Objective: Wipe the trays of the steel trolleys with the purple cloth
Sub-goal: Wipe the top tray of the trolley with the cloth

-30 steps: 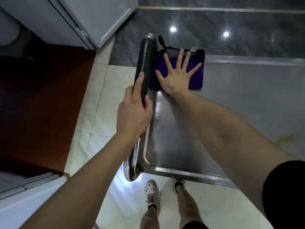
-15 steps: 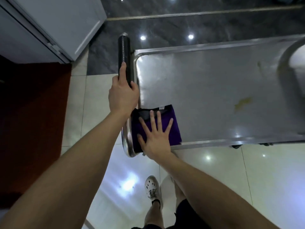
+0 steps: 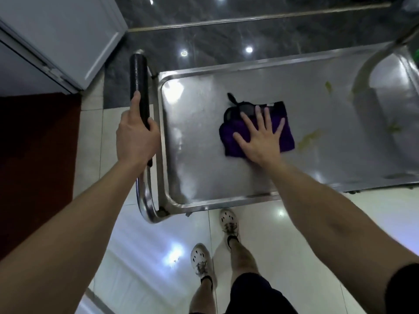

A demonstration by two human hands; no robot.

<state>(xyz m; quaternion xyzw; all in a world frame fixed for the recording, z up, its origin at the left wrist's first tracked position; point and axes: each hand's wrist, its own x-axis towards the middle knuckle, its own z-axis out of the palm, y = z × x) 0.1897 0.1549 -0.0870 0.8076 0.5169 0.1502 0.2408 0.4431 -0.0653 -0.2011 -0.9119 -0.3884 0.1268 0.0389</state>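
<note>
A steel trolley tray [image 3: 197,155] fills the middle of the head view. The folded purple cloth [image 3: 286,137] with a black edge lies near the tray's middle. My right hand [image 3: 260,137] presses flat on the cloth with fingers spread. My left hand [image 3: 136,137] is closed around the black grip of the trolley handle [image 3: 138,78] at the tray's left end. Yellowish smears [image 3: 309,138] mark the tray just right of the cloth, with more [image 3: 328,86] farther back.
A white cabinet door [image 3: 68,35] stands at the upper left over a dark red floor patch [image 3: 38,155]. Dark marble flooring [image 3: 226,37] lies behind the trolley. My feet in white shoes [image 3: 200,259] stand on glossy tiles beneath the tray's near rim.
My right hand has slid the purple cloth from the tray's near left corner to the right and away, toward the middle. My left hand has kept its hold on the handle.
</note>
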